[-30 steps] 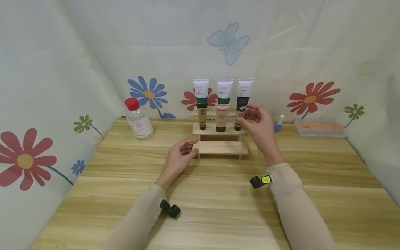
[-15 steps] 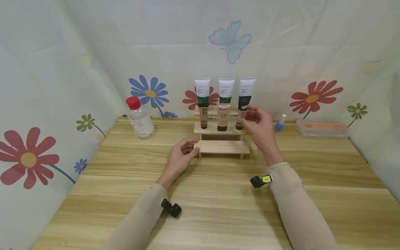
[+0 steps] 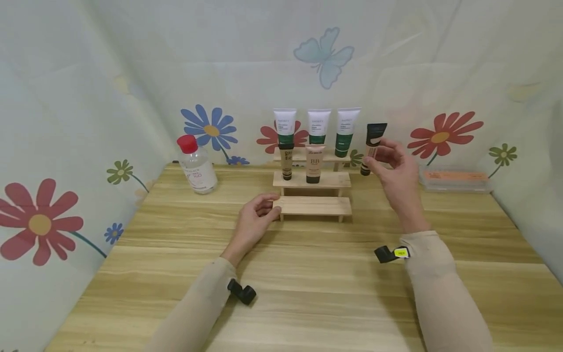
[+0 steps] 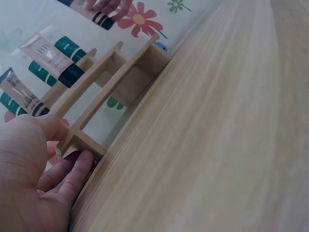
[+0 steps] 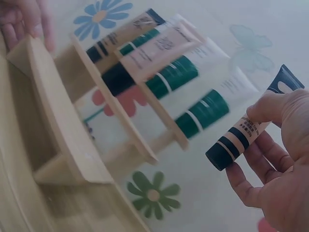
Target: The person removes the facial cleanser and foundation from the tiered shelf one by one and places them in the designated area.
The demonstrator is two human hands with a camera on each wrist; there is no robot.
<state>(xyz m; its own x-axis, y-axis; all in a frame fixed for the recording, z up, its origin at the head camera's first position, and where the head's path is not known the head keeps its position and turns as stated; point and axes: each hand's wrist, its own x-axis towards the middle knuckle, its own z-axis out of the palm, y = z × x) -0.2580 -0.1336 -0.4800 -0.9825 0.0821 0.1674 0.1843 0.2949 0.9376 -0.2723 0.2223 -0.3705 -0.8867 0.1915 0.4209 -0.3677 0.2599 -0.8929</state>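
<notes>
My right hand [image 3: 398, 168] pinches a small beige cosmetic tube [image 5: 244, 130] with black ends, held off to the right of a wooden three-step stand [image 3: 314, 206]. In the head view my left hand [image 3: 255, 220] grips the left end of the stand's lowest step, thumb above and fingers beneath, as the left wrist view shows. Three white-and-green tubes [image 3: 318, 126] stand along the top step. On the middle step are a beige tube with a black top [image 3: 287, 161] at the left and a pink BB cream tube [image 3: 314, 165] at the centre. The lowest step bears nothing.
A clear bottle with a red cap [image 3: 198, 166] stands at the back left of the wooden table [image 3: 299, 288]. At the back right lies a flat clear case [image 3: 457, 179] with an orange label. A flowered cloth [image 3: 246, 58] hangs behind and at the sides.
My right hand has lifted the beige tube off the right end of the middle step and moved it to the right. The left hand keeps its grip on the stand.
</notes>
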